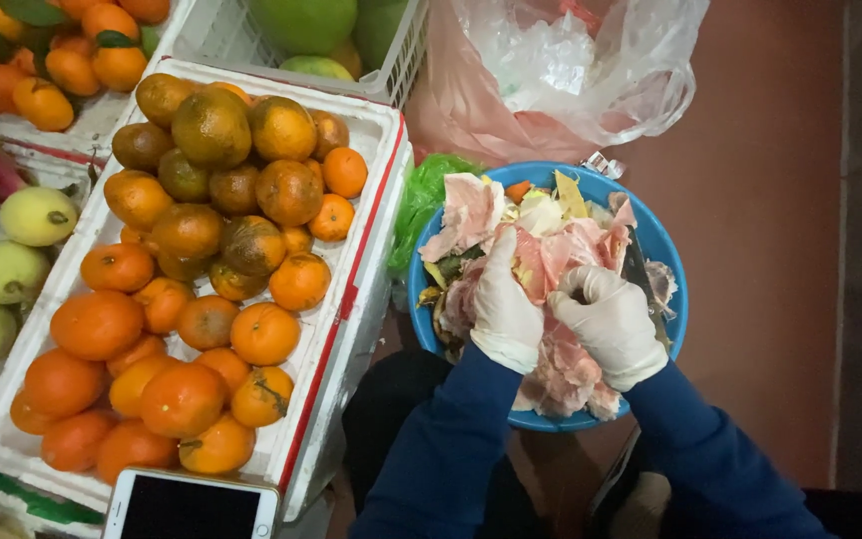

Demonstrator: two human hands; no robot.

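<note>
We are peeling pink fruit over the blue bowl [662, 250].
Our left hand [504, 309] is curling around the peel [551, 265], fingers pointing away from us; our right hand [606, 324] is fisting a knife [637, 268], blade pointing away. A crate of oranges [371, 125] is sitting left.

White thin gloves on the left hand [504, 311] and right hand [608, 324], dark blue long sleeves [451, 439].

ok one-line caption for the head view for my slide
Gloved left hand and right hand grip pink fruit peel over a blue bowl beside a crate of oranges.
</note>
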